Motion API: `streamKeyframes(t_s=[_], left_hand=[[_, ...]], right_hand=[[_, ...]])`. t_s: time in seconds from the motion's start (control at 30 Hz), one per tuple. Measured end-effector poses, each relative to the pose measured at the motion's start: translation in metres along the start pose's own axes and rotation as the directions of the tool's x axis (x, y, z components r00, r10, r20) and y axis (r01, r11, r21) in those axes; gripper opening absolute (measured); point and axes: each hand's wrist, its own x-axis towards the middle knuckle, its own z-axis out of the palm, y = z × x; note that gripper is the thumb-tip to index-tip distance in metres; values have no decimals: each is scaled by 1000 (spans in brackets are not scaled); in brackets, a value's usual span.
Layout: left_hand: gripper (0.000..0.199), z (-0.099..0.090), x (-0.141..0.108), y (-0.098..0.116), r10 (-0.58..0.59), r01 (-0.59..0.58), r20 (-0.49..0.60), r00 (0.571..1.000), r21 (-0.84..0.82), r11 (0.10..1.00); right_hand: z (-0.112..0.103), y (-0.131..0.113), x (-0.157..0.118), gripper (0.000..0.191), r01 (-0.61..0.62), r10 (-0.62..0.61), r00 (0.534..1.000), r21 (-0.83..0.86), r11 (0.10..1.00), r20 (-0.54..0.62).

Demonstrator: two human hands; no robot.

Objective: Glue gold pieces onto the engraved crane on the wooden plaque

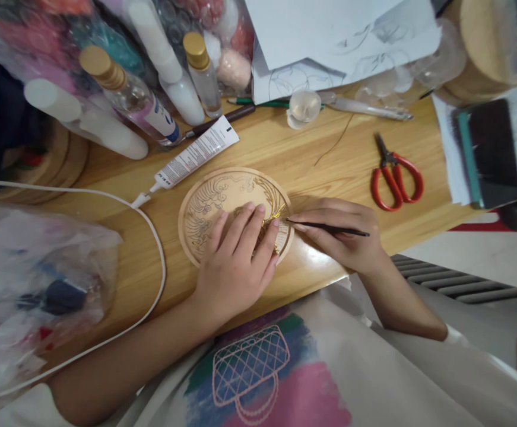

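A round wooden plaque with a raised rim lies on the table, bearing a drawing of curling feathers. Gold wire follows some lines on its right side. My left hand rests flat over the lower middle, fingers stretched out, covering part of the drawing. Pinched in my right hand is a slim black tweezer-like tool; its fine tip reaches the plaque's right rim, close to the gold wire. Whether the tip holds any wire is too small to tell.
Beyond the plaque lie a white glue tube, a clear bottle and a small cup. Red-handled pliers and a phone are to the right. A white cable curves past a plastic bag at left.
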Motion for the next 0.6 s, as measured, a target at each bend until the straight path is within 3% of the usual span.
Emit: streamKeyframes(t_s=[0.33,0.6], left_hand=[[39,-1,1,0,4,-4,11,1000,-6,1000],[37,0,1,-1,9,-9,-4,1000,8,1000]], right_hand=[[1,-1,1,17,6,-6,1000,4,1000,-15],[1,-1,2,17,-59,58,978,3,998,-202]])
